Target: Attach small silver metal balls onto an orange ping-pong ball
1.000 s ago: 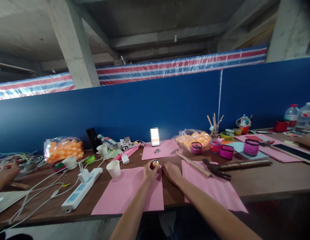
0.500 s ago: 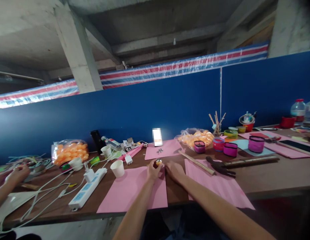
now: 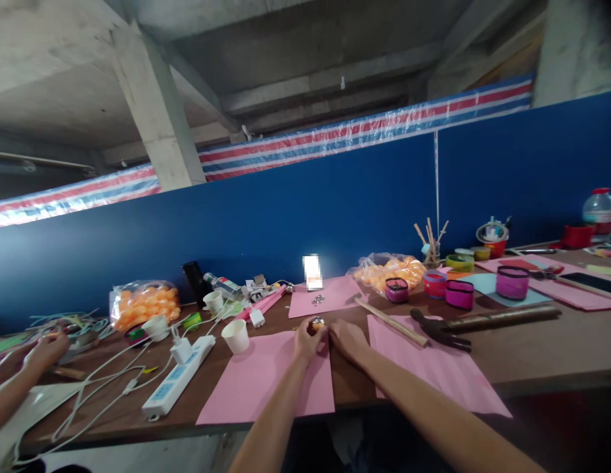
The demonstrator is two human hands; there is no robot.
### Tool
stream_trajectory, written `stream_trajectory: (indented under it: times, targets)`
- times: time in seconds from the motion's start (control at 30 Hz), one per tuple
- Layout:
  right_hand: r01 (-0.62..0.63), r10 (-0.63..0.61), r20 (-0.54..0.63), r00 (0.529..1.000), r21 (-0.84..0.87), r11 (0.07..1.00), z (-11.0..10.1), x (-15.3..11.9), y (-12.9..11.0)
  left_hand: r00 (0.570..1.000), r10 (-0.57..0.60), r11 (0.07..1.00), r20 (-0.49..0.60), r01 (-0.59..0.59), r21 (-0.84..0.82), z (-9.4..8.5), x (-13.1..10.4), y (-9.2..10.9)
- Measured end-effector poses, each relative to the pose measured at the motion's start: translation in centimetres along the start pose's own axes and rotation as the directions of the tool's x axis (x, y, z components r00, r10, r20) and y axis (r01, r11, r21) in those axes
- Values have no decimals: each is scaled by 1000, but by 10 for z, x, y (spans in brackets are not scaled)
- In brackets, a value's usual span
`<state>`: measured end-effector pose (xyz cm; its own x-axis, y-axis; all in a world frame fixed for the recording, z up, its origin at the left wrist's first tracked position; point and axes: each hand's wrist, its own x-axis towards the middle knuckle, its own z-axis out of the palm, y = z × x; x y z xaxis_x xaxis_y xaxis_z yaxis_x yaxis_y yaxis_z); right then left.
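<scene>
My left hand (image 3: 308,340) is closed round a small round thing with a shiny silver top (image 3: 318,321) and some orange below, above the upper right corner of a pink sheet (image 3: 256,378). Just to its right, my right hand (image 3: 348,340) rests low over the brown tabletop with its fingers curled. What its fingertips hold, if anything, is hidden. Several small shiny metal pieces (image 3: 318,299) lie on another pink sheet (image 3: 335,297) farther back. A thin wooden stick (image 3: 394,322) lies beside my right hand.
A claw hammer (image 3: 497,320) lies at right. A white paper cup (image 3: 235,336) and a power strip (image 3: 180,378) with cables stand left. Bags of orange balls (image 3: 145,307) sit at the back. A co-worker's hands (image 3: 46,351) are at far left. A blue partition (image 3: 266,223) stands behind.
The view has shifted slightly. My right hand has come a little closer to the round thing, which stays in my left hand.
</scene>
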<state>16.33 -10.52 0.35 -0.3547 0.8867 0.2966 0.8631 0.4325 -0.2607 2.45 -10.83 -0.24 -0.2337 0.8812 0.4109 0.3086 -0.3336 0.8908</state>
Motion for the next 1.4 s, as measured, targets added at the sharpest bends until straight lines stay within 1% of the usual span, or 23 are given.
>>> stream_trajectory:
  times: [0.27, 0.53, 0.87, 1.2, 1.4]
  targets:
    - [4, -3, -25, 1000, 16, 1000, 2, 1, 1, 1000, 12, 1000, 9, -12, -2, -1, -1, 4]
    - [4, -3, -15, 1000, 25, 1000, 2, 1, 2, 1000, 1, 1000, 16, -1, -1, -1, -3, 8]
    - [8, -8, -6, 1000, 19, 1000, 3, 1, 2, 1000, 6, 1000, 18, -6, 30, -1, 1, 0]
    - [12, -12, -19, 1000, 18, 1000, 0, 0, 1, 1000, -3, 1000, 23, 3, 2, -1, 1, 0]
    - [27, -24, -43, 999, 54, 998, 2, 0, 2, 1000, -1, 1000, 15, 1, 14, -1, 0, 0]
